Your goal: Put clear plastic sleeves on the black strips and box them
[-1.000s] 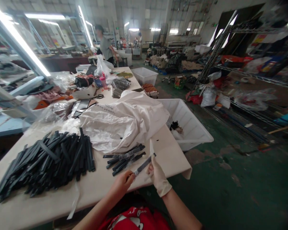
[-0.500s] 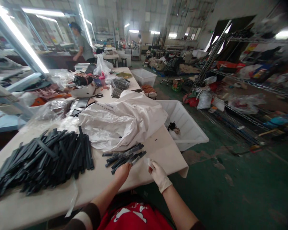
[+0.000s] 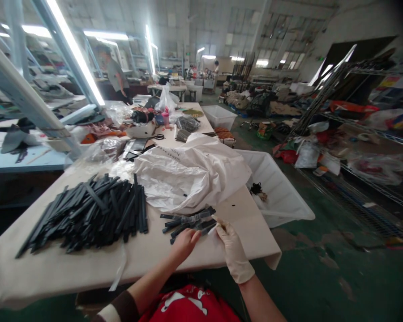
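Observation:
My bare left hand (image 3: 187, 243) is closed at the near edge of a small group of dark flat strips (image 3: 178, 220) with clear wrapping around their middles. What its fingertips grip, if anything, is too small to make out. My right hand (image 3: 233, 250), in a pale glove, pinches a thin whitish, see-through piece of plastic (image 3: 214, 236) just right of the left hand. Left of both hands lies a large heap of similar dark strips (image 3: 97, 212). Behind the small group, a big white sack (image 3: 191, 174) spreads crumpled over the table.
The cloth-covered table (image 3: 255, 232) ends just right of my hands. Past that edge stands a white plastic bin (image 3: 282, 197) with a few dark bits inside. A clear strip (image 3: 119, 270) hangs over the front edge. Scissors (image 3: 157, 137) lie further back; a person (image 3: 116, 76) is at far left.
The view has swung left, so the scene sits further right. My two hands have come closer together, the right reaching up beside the small group of strips.

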Motion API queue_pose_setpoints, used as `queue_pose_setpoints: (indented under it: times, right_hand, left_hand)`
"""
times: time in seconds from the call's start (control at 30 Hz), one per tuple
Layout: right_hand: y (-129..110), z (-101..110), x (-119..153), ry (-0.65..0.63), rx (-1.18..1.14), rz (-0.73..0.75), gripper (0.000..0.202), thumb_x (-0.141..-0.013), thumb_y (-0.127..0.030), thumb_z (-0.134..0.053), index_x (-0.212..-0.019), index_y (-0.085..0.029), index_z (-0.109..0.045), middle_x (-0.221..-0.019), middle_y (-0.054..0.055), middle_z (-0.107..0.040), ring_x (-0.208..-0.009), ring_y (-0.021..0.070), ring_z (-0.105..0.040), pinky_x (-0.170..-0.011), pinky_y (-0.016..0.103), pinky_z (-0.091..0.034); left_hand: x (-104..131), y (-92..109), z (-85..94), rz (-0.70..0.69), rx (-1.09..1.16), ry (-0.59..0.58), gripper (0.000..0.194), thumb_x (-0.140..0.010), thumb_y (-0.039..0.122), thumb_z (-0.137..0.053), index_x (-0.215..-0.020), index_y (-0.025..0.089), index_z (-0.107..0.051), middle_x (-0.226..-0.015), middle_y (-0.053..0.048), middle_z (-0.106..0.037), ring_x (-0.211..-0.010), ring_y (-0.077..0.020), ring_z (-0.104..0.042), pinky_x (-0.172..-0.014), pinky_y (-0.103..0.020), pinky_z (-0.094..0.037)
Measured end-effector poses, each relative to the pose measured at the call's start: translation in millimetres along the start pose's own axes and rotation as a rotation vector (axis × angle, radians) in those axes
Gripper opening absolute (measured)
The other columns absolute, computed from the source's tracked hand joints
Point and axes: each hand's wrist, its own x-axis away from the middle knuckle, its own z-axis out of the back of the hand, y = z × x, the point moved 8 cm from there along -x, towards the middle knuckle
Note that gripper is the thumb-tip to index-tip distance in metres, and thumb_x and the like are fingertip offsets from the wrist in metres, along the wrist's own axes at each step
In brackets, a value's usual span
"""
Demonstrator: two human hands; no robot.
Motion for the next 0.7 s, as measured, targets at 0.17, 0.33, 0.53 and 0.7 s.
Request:
queue_pose_setpoints:
  times: [0.17, 0.33, 0.53, 0.7]
  right_hand:
    - [23.8, -31.0, 7.2, -0.027, 0.048, -0.008, 0.032, -0.067, -0.034, -0.068, -0.096, -0.020, -0.064, -0.091, 0.004, -0.066, -0.079, 0.0168, -0.059, -0.078, 0.032, -0.045]
    - [20.0, -55.1, 14.1, -0.038, 0.143, 0.116, 0.022, -0.068, -0.034, -0.066, -0.086, -0.020, -0.063, -0.088, 0.006, -0.067, -0.082, 0.0203, -0.060, -0.081, 0.036, -0.045]
    - [26.9, -80.7, 18.2, -0.119, 0.316, 0.161, 0.020, -0.069, -0.034, -0.066, -0.084, -0.021, -0.066, -0.089, 0.007, -0.068, -0.084, 0.0221, -0.060, -0.085, 0.038, -0.043]
    - [54.8, -92.3, 6.1, -0.095, 0.120, -0.070, 0.037, -0.065, -0.047, -0.067, -0.089, -0.020, -0.064, -0.070, 0.004, -0.065, -0.060, 0.0171, -0.057, -0.055, 0.029, -0.047]
  left_hand:
    - [11.7, 21.9, 3.0, 0.079, 0.868, -0.209, 0.041, -0.082, 0.050, -0.045, -0.103, 0.016, -0.056, -0.085, -0.003, -0.061, -0.068, -0.0092, -0.056, -0.063, -0.021, -0.042]
    - [24.5, 11.2, 14.9, 0.254, 1.267, -0.171, 0.043, -0.068, 0.042, -0.068, -0.102, 0.020, -0.053, -0.084, 0.000, -0.060, -0.068, -0.0080, -0.055, -0.063, -0.019, -0.040]
    - [31.3, -2.7, 22.1, 0.366, 1.341, -0.271, 0.041, -0.068, 0.055, -0.060, -0.077, 0.015, -0.055, -0.065, 0.001, -0.055, -0.058, -0.0095, -0.053, -0.057, -0.021, -0.040]
    - [13.6, -3.1, 94.1, 0.053, 1.099, 0.154, 0.029, -0.061, 0.032, -0.070, -0.075, 0.014, -0.053, -0.063, 0.005, -0.052, -0.056, -0.0067, -0.046, -0.057, -0.019, -0.036]
